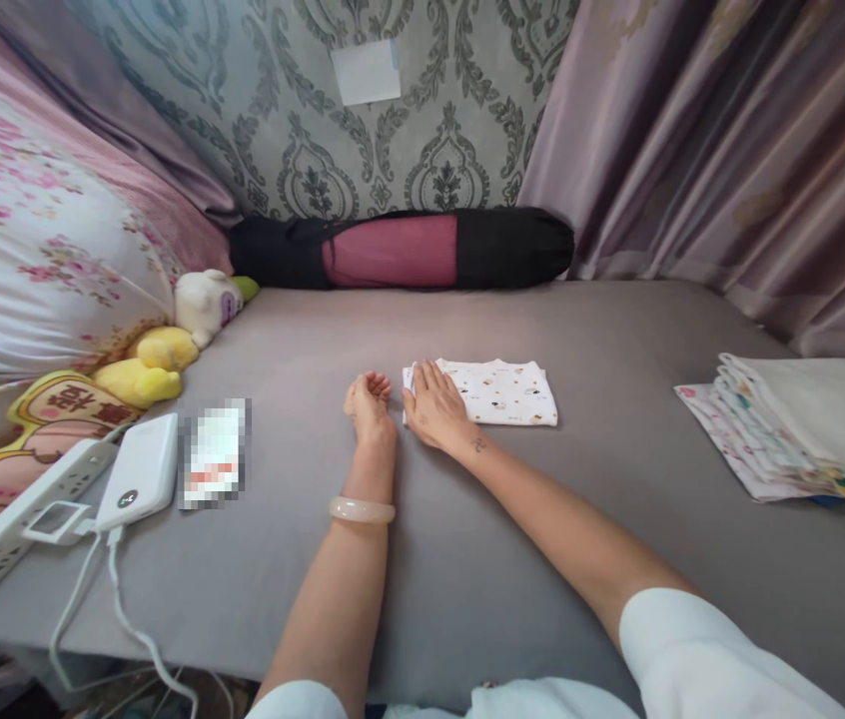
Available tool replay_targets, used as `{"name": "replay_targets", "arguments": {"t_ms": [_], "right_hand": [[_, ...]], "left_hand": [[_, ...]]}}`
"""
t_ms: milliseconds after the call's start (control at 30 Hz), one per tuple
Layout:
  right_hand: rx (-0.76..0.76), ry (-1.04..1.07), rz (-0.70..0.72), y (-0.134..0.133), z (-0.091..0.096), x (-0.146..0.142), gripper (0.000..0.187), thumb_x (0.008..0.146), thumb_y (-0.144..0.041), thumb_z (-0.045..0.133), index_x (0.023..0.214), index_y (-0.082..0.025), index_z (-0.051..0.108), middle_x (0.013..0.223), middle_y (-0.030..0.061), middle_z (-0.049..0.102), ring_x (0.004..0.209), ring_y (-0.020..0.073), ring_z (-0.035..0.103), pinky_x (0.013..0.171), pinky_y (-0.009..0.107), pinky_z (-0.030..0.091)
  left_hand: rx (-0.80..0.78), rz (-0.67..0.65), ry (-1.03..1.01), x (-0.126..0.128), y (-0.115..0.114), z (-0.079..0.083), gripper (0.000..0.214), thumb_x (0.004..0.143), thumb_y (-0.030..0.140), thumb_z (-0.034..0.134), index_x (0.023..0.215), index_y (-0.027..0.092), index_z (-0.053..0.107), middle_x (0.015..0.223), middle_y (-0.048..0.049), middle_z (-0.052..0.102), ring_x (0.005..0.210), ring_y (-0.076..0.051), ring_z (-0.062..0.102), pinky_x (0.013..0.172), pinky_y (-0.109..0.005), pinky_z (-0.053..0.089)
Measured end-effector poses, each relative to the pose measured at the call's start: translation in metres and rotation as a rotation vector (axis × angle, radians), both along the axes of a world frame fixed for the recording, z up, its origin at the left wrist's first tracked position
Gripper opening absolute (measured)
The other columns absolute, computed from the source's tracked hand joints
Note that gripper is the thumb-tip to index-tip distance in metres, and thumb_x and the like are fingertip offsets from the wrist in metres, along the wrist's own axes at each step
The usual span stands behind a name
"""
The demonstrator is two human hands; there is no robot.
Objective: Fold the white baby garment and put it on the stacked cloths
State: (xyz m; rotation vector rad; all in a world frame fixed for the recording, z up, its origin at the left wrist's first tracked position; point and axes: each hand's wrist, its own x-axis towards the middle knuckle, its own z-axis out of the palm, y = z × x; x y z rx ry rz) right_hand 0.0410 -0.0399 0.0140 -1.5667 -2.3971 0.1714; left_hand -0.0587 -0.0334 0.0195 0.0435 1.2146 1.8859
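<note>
A folded white cloth (508,392) with small printed figures lies flat on the grey bed sheet in front of me. Resting on its left end is my right hand (435,404), palm down with the fingers stretched out flat. Just left of the cloth, and apart from it, my left hand (370,407) rests on its outer edge with the palm turned inward. Its fingers are loosely curled and nothing shows in them. A pale bangle (362,510) circles my left wrist.
At right sits a stack of folded cloths (819,424). A power bank (139,469), cables and a power strip (25,524) lie at left, near a pixelated item (214,454) and plush toys (139,367). A long black-and-maroon bag (393,250) lies against the wall.
</note>
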Motion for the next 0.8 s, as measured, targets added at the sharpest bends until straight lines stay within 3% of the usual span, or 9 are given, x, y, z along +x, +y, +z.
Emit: {"name": "replay_targets", "arguments": {"t_ms": [467, 667, 800], "right_hand": [[-0.089, -0.009, 0.068, 0.004, -0.006, -0.014, 0.059, 0.101, -0.034, 0.030, 0.149, 0.000, 0.030, 0.154, 0.0149, 0.020, 0.144, 0.0249, 0.016, 0.118, 0.041, 0.012], [0.002, 0.143, 0.036, 0.005, 0.006, 0.007, 0.056, 0.102, -0.031, 0.024, 0.150, -0.003, 0.030, 0.156, 0.0124, 0.017, 0.145, 0.0223, 0.014, 0.119, 0.038, 0.012], [0.032, 0.099, -0.028, 0.009, 0.007, 0.043, 0.056, 0.101, -0.031, 0.024, 0.150, -0.003, 0.030, 0.156, 0.0122, 0.017, 0.144, 0.0227, 0.015, 0.119, 0.041, 0.011]], "left_hand": [[0.019, -0.008, 0.107, 0.002, 0.000, -0.004, 0.019, 0.078, 0.027, 0.049, 0.087, 0.010, 0.052, 0.074, -0.0008, 0.055, 0.059, -0.006, 0.054, 0.056, -0.017, 0.037], [0.087, -0.083, 0.418, 0.009, -0.004, -0.005, 0.034, 0.084, 0.041, 0.047, 0.092, 0.010, 0.056, 0.083, -0.0063, 0.060, 0.069, -0.009, 0.058, 0.059, -0.018, 0.041], [0.153, -0.220, 0.733, 0.020, -0.008, -0.008, 0.028, 0.086, 0.036, 0.053, 0.094, 0.011, 0.062, 0.087, -0.0081, 0.062, 0.078, -0.010, 0.059, 0.070, -0.018, 0.044]]}}
